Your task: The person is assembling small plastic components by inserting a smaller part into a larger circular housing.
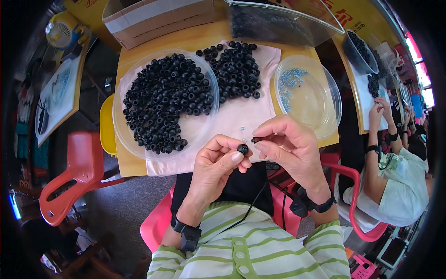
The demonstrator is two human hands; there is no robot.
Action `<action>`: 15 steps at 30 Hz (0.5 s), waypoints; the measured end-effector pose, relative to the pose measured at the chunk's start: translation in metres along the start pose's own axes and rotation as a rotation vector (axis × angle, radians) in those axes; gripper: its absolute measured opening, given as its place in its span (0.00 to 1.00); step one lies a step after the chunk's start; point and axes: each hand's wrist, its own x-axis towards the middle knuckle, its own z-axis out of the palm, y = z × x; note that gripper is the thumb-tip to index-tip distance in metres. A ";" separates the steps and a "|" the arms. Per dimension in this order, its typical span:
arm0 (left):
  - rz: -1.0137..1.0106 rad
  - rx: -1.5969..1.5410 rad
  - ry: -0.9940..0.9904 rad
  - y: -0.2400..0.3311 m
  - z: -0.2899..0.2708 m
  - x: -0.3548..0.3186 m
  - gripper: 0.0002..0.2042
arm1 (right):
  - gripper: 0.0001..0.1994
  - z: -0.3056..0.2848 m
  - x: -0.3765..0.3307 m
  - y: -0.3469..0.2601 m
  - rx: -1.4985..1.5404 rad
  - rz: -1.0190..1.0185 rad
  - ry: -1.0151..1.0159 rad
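At the table's [195, 39] near edge, your left hand [214, 167] pinches a black rubber ring [243, 149]; your right hand [290, 146] grips a small dark piece [256, 139] (fingertips closed).

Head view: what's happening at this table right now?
A person pinches one black rubber ring in the left hand and a small dark part in the right hand, close together. A clear dish of black rings sits to the left, another pile on pink cloth, and a clear dish of small screws to the right.
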 end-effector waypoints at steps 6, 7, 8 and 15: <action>-0.014 0.035 0.008 -0.002 0.003 0.002 0.09 | 0.07 -0.012 0.000 0.001 -0.049 -0.053 -0.061; -0.019 0.046 0.008 -0.002 0.003 0.002 0.09 | 0.07 -0.012 0.000 0.000 -0.090 -0.075 -0.070; -0.022 0.051 0.007 -0.002 0.003 0.002 0.09 | 0.07 -0.012 0.000 0.000 -0.089 -0.072 -0.069; -0.025 0.053 -0.008 -0.004 0.004 0.002 0.09 | 0.07 -0.013 0.002 -0.001 -0.283 -0.200 -0.117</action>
